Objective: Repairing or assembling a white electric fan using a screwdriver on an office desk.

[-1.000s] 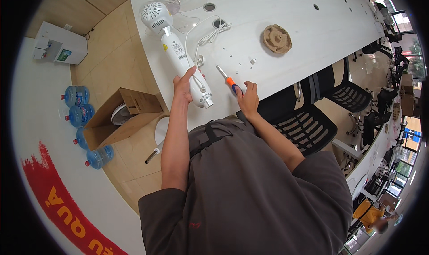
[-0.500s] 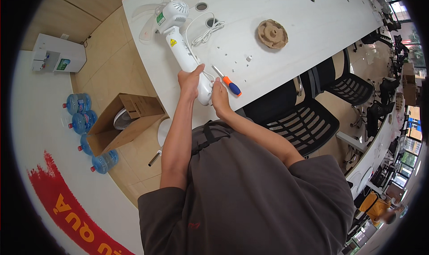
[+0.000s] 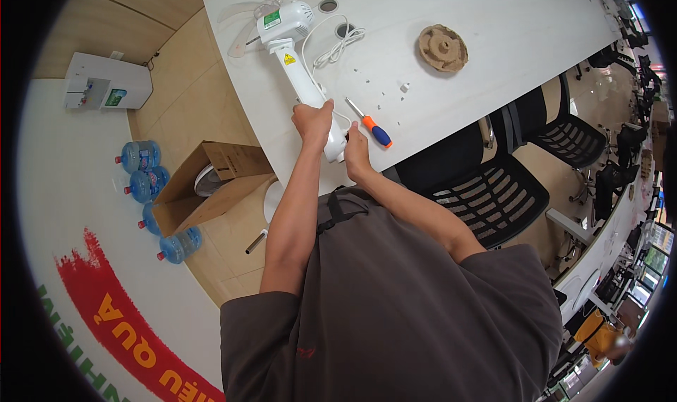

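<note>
A white electric fan [image 3: 305, 84] lies lengthwise over the table, its motor head and clear blades [image 3: 243, 39] at the far end. My left hand [image 3: 313, 123] is wrapped round the lower part of its column. At the near end, my right hand [image 3: 357, 154] grips the fan's side, thumb pointing up; its fingertips are partly hidden. The fan's white cord [image 3: 340, 47] lies loosely bundled beside the column. Just right of the fan rests a screwdriver [image 3: 376, 129] with an orange and blue handle, touched by neither hand.
Small screws and a white piece [image 3: 405, 87] lie on the white table [image 3: 493, 42], near a round brown cardboard tray [image 3: 443, 48]. Black chairs [image 3: 486, 197] stand along the right edge. An open carton [image 3: 240, 161] and several blue water bottles [image 3: 180, 244] stand on the floor to the left.
The whole view has shifted slightly, moving the scene rightward. The fan's column has rolled a little in my hands, and my left hand has turned with its back more toward me.
</note>
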Tool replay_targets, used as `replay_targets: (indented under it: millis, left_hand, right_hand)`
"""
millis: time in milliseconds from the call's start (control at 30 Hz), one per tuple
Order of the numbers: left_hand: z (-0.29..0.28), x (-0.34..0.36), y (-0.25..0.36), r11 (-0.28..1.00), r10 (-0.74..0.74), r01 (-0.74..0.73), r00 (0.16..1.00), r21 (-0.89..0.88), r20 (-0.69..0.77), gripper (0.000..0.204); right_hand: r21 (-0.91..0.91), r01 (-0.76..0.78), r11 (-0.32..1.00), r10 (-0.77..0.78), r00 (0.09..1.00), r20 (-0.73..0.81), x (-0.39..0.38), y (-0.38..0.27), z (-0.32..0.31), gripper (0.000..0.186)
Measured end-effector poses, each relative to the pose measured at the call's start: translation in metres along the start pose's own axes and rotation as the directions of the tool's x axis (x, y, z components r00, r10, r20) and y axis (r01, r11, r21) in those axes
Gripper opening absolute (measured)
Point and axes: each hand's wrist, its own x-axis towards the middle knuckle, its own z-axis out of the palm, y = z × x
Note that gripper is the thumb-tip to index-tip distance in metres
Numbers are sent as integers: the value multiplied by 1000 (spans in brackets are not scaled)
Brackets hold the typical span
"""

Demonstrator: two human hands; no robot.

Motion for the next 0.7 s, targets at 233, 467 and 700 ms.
replay_targets:
  millis: [233, 467, 700]
  left_hand:
    - [10, 13, -5, 983, -26, 41, 996, 179, -81, 55]
    - [21, 16, -5, 959, 48, -1, 986, 285, -157, 43]
    - [28, -3, 16, 918, -5, 72, 986, 391, -169, 62]
  right_hand:
    - [190, -174, 966, 168, 985, 49, -1, -5, 4, 54]
    - [146, -179, 973, 170, 983, 76, 20, 19, 0, 54]
    - [13, -224, 974, 224, 974, 30, 34, 31, -3, 49]
